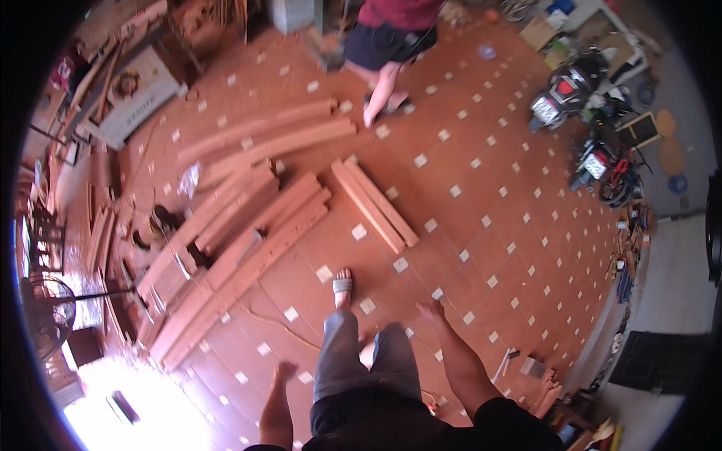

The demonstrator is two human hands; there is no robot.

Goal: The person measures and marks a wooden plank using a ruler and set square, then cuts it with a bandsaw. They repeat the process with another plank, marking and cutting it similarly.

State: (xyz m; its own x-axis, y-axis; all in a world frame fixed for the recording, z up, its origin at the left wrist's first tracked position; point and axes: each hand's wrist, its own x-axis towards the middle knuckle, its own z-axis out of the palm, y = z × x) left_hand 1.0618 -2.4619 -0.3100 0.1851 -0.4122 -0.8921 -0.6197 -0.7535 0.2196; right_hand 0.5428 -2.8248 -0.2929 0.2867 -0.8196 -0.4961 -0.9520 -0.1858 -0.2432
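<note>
My left hand (285, 370) hangs beside my left leg over the tiled floor. It is small and soft in the picture, its fingers loosely apart with nothing seen in them. Ahead and to the right of my knees, my right hand (432, 311) is held out over the floor, slightly blurred, fingers apart and empty. Neither hand touches anything. Closest in front of them lies a short pair of reddish wooden beams (374, 205). A larger stack of long beams (244, 274) spreads to the left, with a hammer-like tool (252, 242) on top.
A person (391, 45) in a red top and dark shorts stands ahead. Motorbikes (571, 86) are parked at the far right. A fan (51, 316) stands at the left edge, and a workbench (139, 94) at the far left. A cord (282, 328) crosses the floor (481, 346).
</note>
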